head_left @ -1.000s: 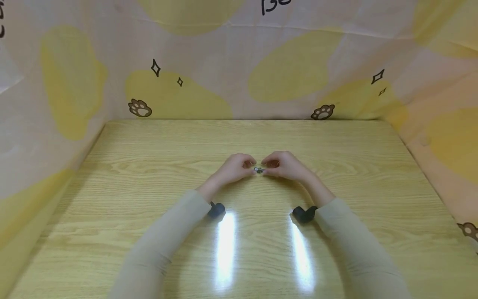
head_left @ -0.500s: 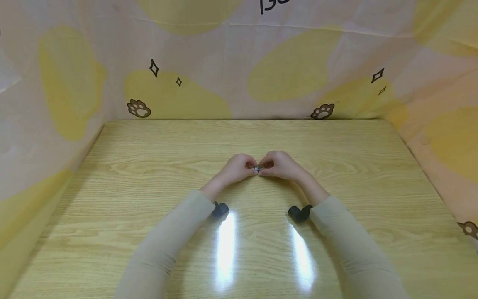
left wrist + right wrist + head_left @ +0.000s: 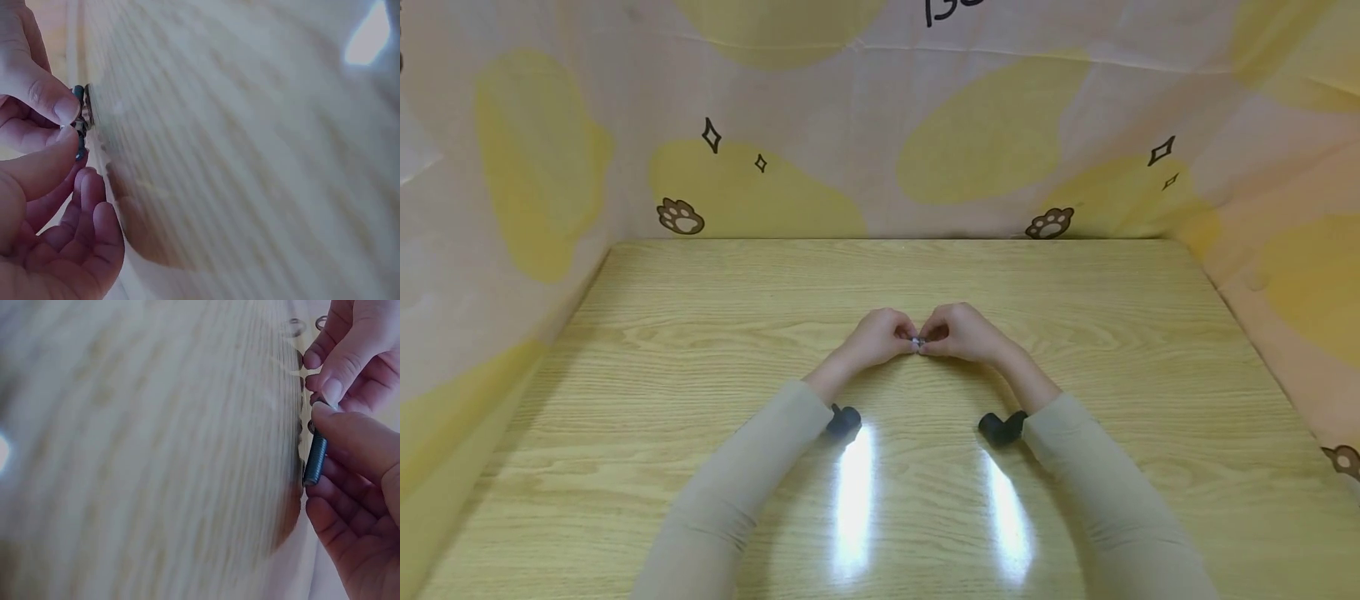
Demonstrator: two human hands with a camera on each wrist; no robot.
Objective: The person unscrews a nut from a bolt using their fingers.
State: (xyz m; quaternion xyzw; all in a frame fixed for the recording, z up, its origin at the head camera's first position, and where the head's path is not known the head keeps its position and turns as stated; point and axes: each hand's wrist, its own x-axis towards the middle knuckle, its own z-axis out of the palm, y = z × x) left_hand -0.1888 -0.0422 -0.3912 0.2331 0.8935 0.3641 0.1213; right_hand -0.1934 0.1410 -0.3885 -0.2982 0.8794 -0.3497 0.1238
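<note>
In the head view, my left hand [image 3: 876, 337] and right hand [image 3: 962, 333] meet fingertip to fingertip over the middle of the table. Between them they pinch a small blue-green threaded bolt [image 3: 315, 461]. Its threaded shank points down past my right thumb in the right wrist view, while both thumbs cover the other end. Seen from the left wrist, dark teal parts of the bolt [image 3: 78, 94] show beside the thumbs, with a bit of silver metal [image 3: 80, 126] between them. Whether that metal is a separate nut, I cannot tell.
A small dark ring [image 3: 320, 323] shows beside the left hand's fingers in the right wrist view. The wooden table [image 3: 925, 517] is glossy, with two bright reflections. Patterned cloth [image 3: 880, 125] walls off the back and both sides. Black wrist cameras [image 3: 1000, 429] hang below the sleeves.
The right hand has moved left, and its thumb and fingers have closed on the bolt. The gap between the two hands' fingertips has nearly gone. The left hand has barely moved.
</note>
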